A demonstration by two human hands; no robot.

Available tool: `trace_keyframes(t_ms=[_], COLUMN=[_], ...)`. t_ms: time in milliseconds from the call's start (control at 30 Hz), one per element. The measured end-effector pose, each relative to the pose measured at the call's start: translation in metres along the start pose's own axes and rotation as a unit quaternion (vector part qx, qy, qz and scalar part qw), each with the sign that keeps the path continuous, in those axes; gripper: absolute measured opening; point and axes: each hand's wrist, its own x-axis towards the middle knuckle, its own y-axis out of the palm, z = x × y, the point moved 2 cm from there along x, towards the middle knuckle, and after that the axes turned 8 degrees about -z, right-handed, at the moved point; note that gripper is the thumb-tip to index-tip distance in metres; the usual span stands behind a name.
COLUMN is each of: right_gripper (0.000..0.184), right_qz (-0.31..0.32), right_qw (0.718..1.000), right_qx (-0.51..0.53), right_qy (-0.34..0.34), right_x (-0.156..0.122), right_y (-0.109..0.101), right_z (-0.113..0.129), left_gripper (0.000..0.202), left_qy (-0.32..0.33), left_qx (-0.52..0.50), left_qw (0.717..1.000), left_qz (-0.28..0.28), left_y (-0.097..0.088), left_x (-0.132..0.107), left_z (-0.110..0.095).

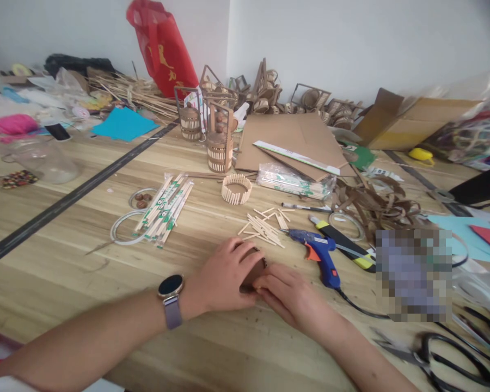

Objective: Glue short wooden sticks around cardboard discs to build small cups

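Both my hands meet low at the middle of the wooden table point(65, 272). My left hand point(224, 275), with a smartwatch point(170, 286) on the wrist, curls round a small brown piece point(256, 265) that looks like cardboard. My right hand point(288, 291) presses against the same piece from the right, fingers closed along its lower edge. Most of the piece is hidden between the two hands. Just beyond them lie several short wooden sticks point(263, 226) and a blue glue gun point(320, 251).
A stick ring point(237, 189) and packs of wrapped chopsticks point(165, 209) lie further back, with small stick-built lanterns point(219, 142), cardboard sheets point(289, 144) and brown paper strips point(371, 204). Black scissors point(449, 356) lie at the near right. A red bag point(163, 46) leans on the wall.
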Motion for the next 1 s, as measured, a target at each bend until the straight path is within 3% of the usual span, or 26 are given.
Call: trace_keyframes(t_ms=[233,367,533,667,733,833,1000], right_gripper=[0.026,0.022,0.026,0.038,0.042,0.045,0.032], right_qz=[0.002,-0.003,-0.079,-0.061,-0.028,-0.005,-0.035], right_qw=[1.000,0.999,0.973,0.894,0.868,0.863,0.857], right_qx=[0.000,-0.010,-0.106,-0.236,-0.241,-0.210,-0.144], right_qy=[0.002,0.038,0.191,0.375,0.433,0.460,0.493], right_x=[0.001,0.001,-0.020,-0.049,-0.057,-0.059,-0.054], right_y=[0.000,-0.013,-0.049,-0.064,-0.062,-0.055,-0.055], right_z=[0.003,0.000,-0.033,-0.064,-0.072,-0.073,-0.071], left_gripper=[0.063,0.060,0.058,0.058,0.058,0.058,0.056], left_qy=[0.000,-0.001,-0.012,-0.010,-0.010,-0.011,-0.020], left_qx=[0.020,0.017,0.022,0.023,0.023,0.027,0.045], left_qw=[1.000,1.000,1.000,1.000,1.000,1.000,0.999], left_qz=[0.005,-0.003,-0.008,-0.010,-0.008,-0.003,-0.001], left_y=[0.004,0.002,0.000,0.001,0.000,-0.002,-0.005], left_x=[0.000,-0.001,0.001,0.002,0.002,0.002,0.003], left_z=[0.000,0.000,0.001,0.004,0.004,0.004,0.006])
